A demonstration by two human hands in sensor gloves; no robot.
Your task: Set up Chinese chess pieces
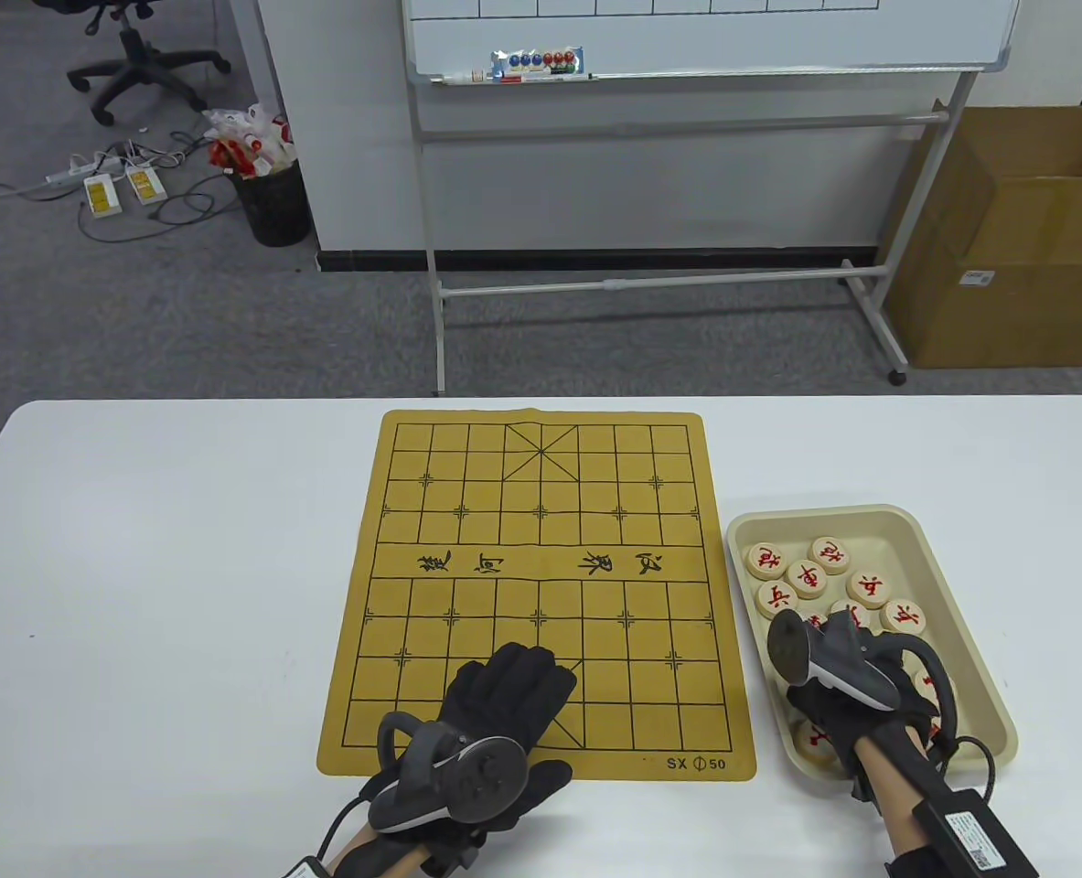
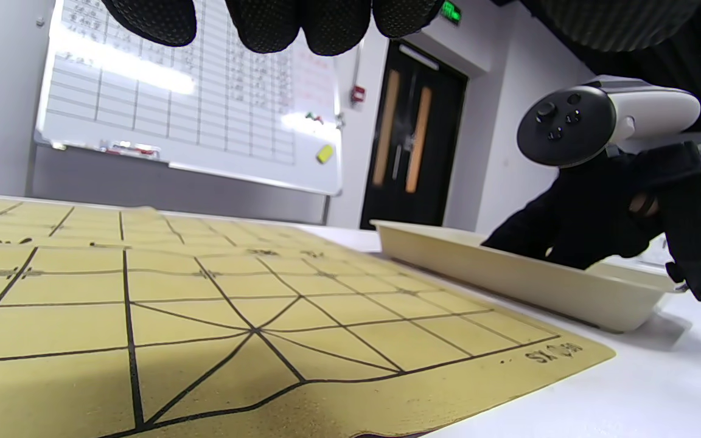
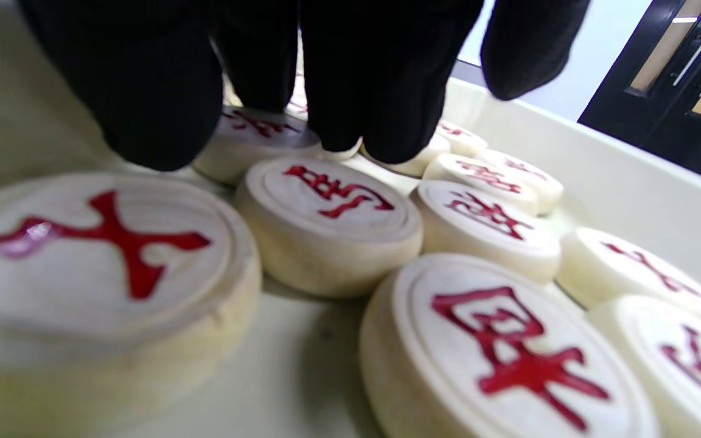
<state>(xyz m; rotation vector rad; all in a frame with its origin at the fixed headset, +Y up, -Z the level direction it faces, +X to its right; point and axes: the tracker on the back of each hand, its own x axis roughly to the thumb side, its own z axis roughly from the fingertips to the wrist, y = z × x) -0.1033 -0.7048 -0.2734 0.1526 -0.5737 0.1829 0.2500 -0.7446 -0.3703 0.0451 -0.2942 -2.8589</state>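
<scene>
1. Right hand (image 1: pixel 856 700) is down inside the beige tray (image 1: pixel 970 585), gloved fingertips (image 3: pixel 162 121) lowered among the red-marked wooden chess pieces (image 1: pixel 808 579). In the right wrist view the fingertips touch or nearly touch the tops of pieces at the tray's middle; whether this grip has closed on one I cannot tell.
2. Left hand (image 1: pixel 495 722) lies palm-down on the near edge of the chess board mat (image 1: pixel 541 512), fingers spread flat over the near palace lines. Grip released, holding nothing. Left wrist view: fingertips (image 2: pixel 326 24) hang at the top edge above the mat.
3. All visible pieces sit in the tray, face-up, red characters, packed close, several touching. No piece on the mat.
4. Tray stands just right of the mat's near half, on the table (image 1: pixel 166 585), apart from the mat by a narrow strip.
5. Mat: mustard-yellow, black grid, river band with characters across the middle, "SX 50" printed at the near right corner. It lies flat at the table's centre, far edge slightly wavy.
6. Table: white, smooth.
7. Room beyond: grey carpet; a wheeled whiteboard (image 1: pixel 705 37) on a metal stand with magnets on its ledge; a large cardboard box (image 1: pixel 1016 238) at right; a black waste bin (image 1: pixel 273 201) stuffed with wrappers, power strips and cables (image 1: pixel 111 187) on the floor, an office chair base (image 1: pixel 143 64) at far left. Left wrist view shows a dark door (image 2: pixel 414 140).
</scene>
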